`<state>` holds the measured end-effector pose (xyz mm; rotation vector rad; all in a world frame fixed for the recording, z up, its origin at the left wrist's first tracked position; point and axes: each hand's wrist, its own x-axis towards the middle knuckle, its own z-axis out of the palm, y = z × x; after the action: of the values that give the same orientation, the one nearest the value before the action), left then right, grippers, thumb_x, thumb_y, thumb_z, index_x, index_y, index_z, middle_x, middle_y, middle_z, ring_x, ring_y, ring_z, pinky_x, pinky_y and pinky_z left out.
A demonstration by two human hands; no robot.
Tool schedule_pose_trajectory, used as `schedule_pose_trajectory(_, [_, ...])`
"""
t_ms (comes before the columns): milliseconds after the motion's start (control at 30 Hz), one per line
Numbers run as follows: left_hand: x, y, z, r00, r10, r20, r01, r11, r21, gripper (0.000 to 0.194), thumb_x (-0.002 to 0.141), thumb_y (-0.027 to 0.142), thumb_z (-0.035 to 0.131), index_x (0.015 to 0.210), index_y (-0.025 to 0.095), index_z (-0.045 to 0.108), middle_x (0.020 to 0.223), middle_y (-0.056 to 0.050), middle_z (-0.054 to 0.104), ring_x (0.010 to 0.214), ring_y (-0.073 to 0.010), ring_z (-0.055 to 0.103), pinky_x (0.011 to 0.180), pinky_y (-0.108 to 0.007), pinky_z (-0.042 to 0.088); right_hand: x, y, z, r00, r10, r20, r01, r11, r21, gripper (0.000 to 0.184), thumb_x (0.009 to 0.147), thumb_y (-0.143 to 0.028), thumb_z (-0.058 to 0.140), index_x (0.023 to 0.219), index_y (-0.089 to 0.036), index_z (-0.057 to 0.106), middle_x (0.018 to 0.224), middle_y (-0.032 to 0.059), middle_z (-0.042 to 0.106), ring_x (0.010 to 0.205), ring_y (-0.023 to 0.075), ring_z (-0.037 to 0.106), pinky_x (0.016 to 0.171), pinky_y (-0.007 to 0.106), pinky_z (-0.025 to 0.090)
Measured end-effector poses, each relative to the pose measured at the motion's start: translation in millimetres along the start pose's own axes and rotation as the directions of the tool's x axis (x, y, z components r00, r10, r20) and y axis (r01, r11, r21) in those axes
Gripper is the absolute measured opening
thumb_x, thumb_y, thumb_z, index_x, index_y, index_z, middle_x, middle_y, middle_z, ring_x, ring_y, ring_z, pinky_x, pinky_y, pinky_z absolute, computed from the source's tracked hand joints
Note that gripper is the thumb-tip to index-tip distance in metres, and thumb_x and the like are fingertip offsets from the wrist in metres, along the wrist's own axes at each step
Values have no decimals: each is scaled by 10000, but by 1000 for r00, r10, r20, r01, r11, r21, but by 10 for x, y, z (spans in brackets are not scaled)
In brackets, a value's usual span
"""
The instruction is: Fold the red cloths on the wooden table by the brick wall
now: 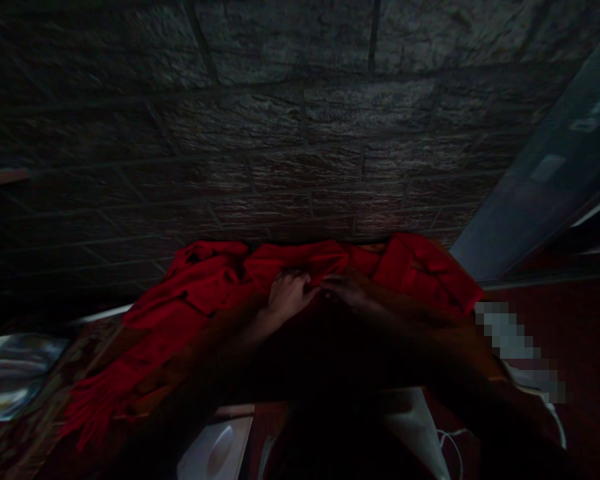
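A long red scarf with a fringed end lies rumpled across a wooden table, spread from left to right along the wall. Near the middle of it, my left hand is closed on the near edge of the cloth, its fingers bent over and its thumb pointing right. Just beside it, my right hand pinches the same edge, thumb and fingers close together. The two hands almost meet. Dim light hides the fingertips in part. A flatter folded stretch of the scarf lies to the right.
A stone-block wall rises right behind the table. A grey door frame stands at the right. A shiny plastic package lies at the left. Below the table are a white box-like object and a white cord.
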<state>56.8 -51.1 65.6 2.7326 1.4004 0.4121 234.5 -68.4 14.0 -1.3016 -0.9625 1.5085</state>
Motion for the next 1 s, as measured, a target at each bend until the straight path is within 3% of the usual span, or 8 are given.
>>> schedule_pose_trajectory(133, [35, 29, 6, 998, 56, 30, -57, 997, 54, 187, 873, 363, 590, 907, 210, 692, 953, -74, 726, 958, -272, 652, 871, -386, 468, -73, 16, -14, 998, 19, -52, -18, 1000, 24, 124, 827, -244, 681, 943, -215, 710, 820, -12, 715, 580, 68, 579, 513, 158, 415])
schedule_pose_trajectory(267, [44, -38, -18, 998, 64, 23, -65, 996, 57, 153, 872, 268, 555, 889, 214, 696, 946, -56, 736, 924, -242, 662, 855, -354, 456, -166, 12, 7, 993, 99, -59, -94, 993, 72, 73, 841, -236, 679, 828, -180, 724, 739, 1, 700, 528, 52, 529, 444, 139, 352])
schedule_pose_trajectory(500, [46, -110, -2, 994, 110, -7, -111, 993, -45, 120, 865, 246, 577, 849, 212, 692, 896, -33, 732, 858, -207, 650, 804, -321, 436, -106, 16, 174, 980, 193, -46, -188, 977, 100, 199, 784, -254, 732, 636, -161, 637, 539, -27, 591, 417, 42, 413, 389, 161, 276])
schedule_pose_trajectory(800, [38, -152, 36, 987, 144, -77, -153, 981, -120, 85, 839, 237, 630, 782, 198, 681, 775, -25, 694, 757, -181, 617, 730, -299, 398, 41, 122, 301, 984, 126, -125, -104, 981, 165, 157, 745, -214, 657, 616, -161, 584, 530, -48, 555, 452, 43, 418, 429, 172, 284])
schedule_pose_trajectory(1000, [41, -177, 53, 984, 134, -114, -155, 968, -198, 105, 847, 244, 622, 784, 201, 696, 762, -21, 701, 732, -167, 616, 717, -284, 417, -5, 121, 272, 990, 103, -93, -86, 981, 174, 141, 719, -256, 671, 637, -163, 604, 558, -37, 572, 489, 54, 444, 457, 188, 295])
